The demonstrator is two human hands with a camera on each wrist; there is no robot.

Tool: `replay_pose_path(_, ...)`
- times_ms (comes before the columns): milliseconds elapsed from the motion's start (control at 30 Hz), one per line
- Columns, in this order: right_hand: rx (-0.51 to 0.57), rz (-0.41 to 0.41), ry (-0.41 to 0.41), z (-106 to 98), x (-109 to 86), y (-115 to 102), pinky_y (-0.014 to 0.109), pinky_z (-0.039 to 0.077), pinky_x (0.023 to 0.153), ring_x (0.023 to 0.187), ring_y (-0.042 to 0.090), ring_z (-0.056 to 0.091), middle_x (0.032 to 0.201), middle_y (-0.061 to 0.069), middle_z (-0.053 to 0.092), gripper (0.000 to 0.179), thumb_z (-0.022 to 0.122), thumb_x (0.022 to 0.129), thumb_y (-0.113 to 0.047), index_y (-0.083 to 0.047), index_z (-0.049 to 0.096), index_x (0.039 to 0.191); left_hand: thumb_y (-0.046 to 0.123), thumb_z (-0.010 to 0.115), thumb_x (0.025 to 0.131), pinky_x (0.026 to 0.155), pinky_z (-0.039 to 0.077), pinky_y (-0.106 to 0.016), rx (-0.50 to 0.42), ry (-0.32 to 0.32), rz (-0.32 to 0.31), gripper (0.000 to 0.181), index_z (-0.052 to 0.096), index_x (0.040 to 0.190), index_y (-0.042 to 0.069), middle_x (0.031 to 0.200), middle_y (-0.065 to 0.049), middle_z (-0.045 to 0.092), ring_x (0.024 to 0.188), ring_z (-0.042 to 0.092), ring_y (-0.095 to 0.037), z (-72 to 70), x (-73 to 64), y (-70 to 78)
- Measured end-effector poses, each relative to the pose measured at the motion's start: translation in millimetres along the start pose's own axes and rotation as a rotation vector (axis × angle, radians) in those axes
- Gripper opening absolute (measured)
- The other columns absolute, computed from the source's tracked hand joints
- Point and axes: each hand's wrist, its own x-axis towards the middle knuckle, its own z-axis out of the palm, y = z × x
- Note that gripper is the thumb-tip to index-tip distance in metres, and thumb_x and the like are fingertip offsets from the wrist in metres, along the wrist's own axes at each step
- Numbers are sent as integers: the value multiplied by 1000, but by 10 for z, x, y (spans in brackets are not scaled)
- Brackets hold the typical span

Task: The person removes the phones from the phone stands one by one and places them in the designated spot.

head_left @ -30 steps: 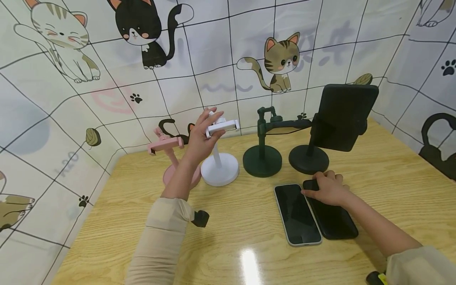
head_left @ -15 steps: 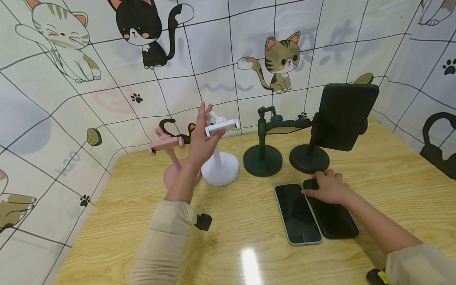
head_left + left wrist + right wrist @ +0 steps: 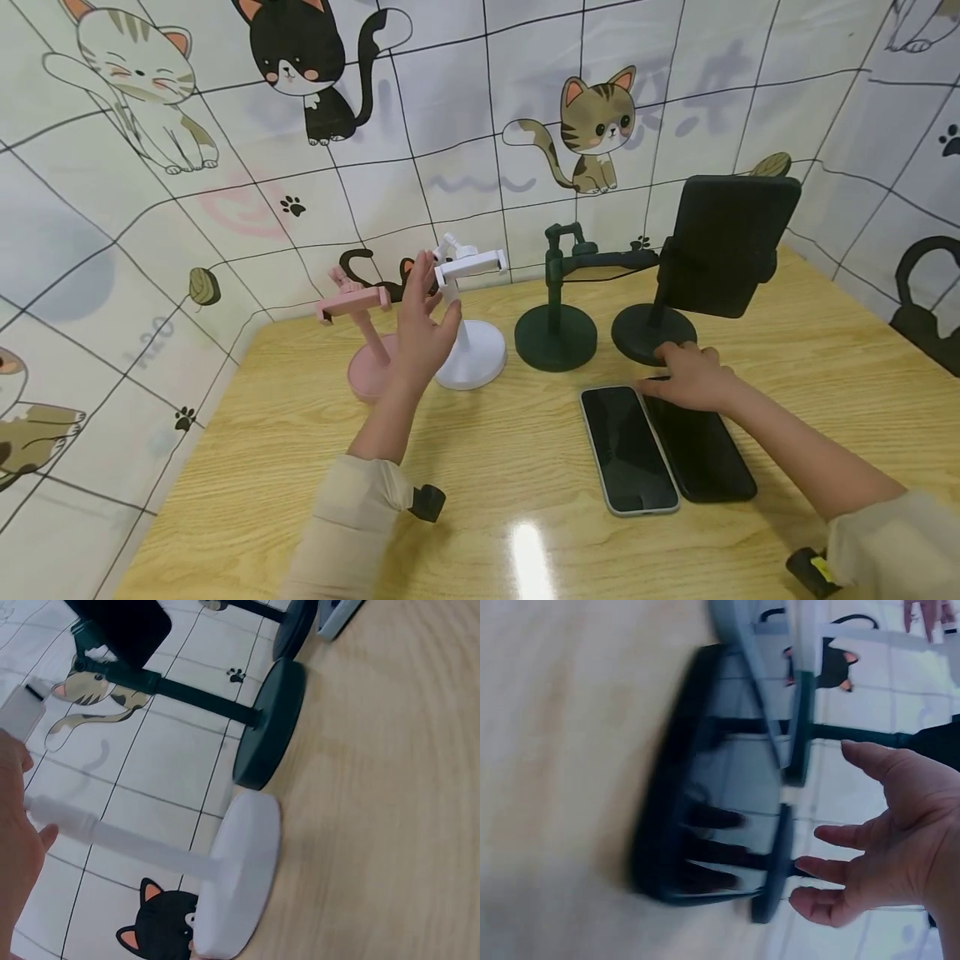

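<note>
My left hand [image 3: 423, 333], fingers extended, is beside the white phone stand [image 3: 472, 358], close to the left end of its clamp. In the left wrist view, the thumb and fingers of the left hand [image 3: 15, 832] are near the top of the white stand's post [image 3: 142, 851]. Over the far end of a black phone [image 3: 708, 462] hovers my right hand [image 3: 693, 379], covering part of it. The right wrist view has the right hand [image 3: 900, 847] with fingers spread and a gap to the black phone [image 3: 664, 795]. A silver-edged phone [image 3: 630, 450] lies alongside.
Left of the white stand is a pink stand [image 3: 372, 371], partly behind my left hand. To the right come a dark green stand [image 3: 555, 337] and a black stand [image 3: 648, 333] with a large black panel [image 3: 727, 250] upright. A cat-patterned wall sheet [image 3: 465, 108] hangs behind the wooden table [image 3: 247, 483].
My left hand has let go of the white stand's clamp and drawn slightly back and down. The right hand has lifted off the black phone and shifted slightly away from me.
</note>
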Motion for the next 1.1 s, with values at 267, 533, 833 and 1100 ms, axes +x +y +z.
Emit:
replay_pose_path(267, 220, -66, -9, -232, 13, -366, 58, 32, 92, 119, 50, 32, 136, 39, 18, 87, 51, 89, -42, 21, 10, 133, -2, 54, 76, 76, 44, -44, 154, 159, -69, 28, 48, 102, -8, 101, -20, 47, 97, 49, -32, 194, -134, 61)
replay_pose_path(533, 413, -27, 73, -394, 78, -548, 59, 19, 100, 130, 45, 14, 144, 31, 5, 86, 46, 92, -38, 8, -10, 139, 8, 58, 81, 78, 47, -39, 160, -133, -222, 28, 58, 106, -3, 107, -17, 53, 100, 55, -30, 379, -164, 191)
replay_pose_path(833, 630, -179, 288, -371, 239, -514, 57, 16, 102, 133, 40, 3, 146, 20, -16, 73, 43, 95, -13, -5, -12, 142, 15, 55, 89, 93, 40, -38, 204, -428, -71, 61, 25, 140, 3, 135, -16, 38, 120, 43, -28, 726, 66, 460)
replay_pose_path(1100, 700, -345, 439, -284, 340, -518, 51, 27, 100, 133, 36, 14, 148, 23, 4, 62, 36, 94, 2, 4, -3, 142, 13, 54, 90, 99, 34, -34, 232, -430, 32, 54, 30, 137, 3, 139, -13, 32, 125, 37, -24, 844, 202, 542)
